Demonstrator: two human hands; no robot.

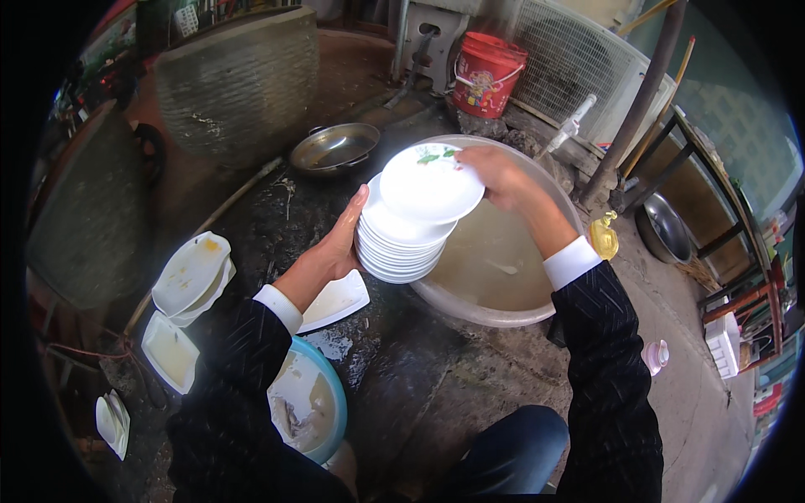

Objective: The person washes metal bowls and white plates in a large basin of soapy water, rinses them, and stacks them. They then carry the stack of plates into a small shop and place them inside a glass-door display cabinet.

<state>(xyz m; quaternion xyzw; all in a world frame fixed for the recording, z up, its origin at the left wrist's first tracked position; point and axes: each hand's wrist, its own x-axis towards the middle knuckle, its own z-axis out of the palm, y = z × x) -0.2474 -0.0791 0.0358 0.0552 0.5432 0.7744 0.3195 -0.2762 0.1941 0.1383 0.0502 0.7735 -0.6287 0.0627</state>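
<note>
My left hand [340,243] is wrapped round the left side of a stack of white plates [401,251], tilted in the air beside a large basin [423,295]. Above the stack, my right hand [495,173] grips the far right rim of a single white plate [428,186] with a green leaf pattern. That plate overlaps the top of the stack; I cannot tell whether they touch. Cloudy water [495,243] fills the basin, and a pale spoon-like shape [501,267] shows in it.
Soiled white dishes [189,281] lie at the left, near a blue-rimmed basin [335,381] by my legs. Another white dish [340,300] sits below my left hand. A metal pan [335,148], a red bucket [486,80] and a tap [570,126] stand beyond. A yellow bottle [603,237] is at the right.
</note>
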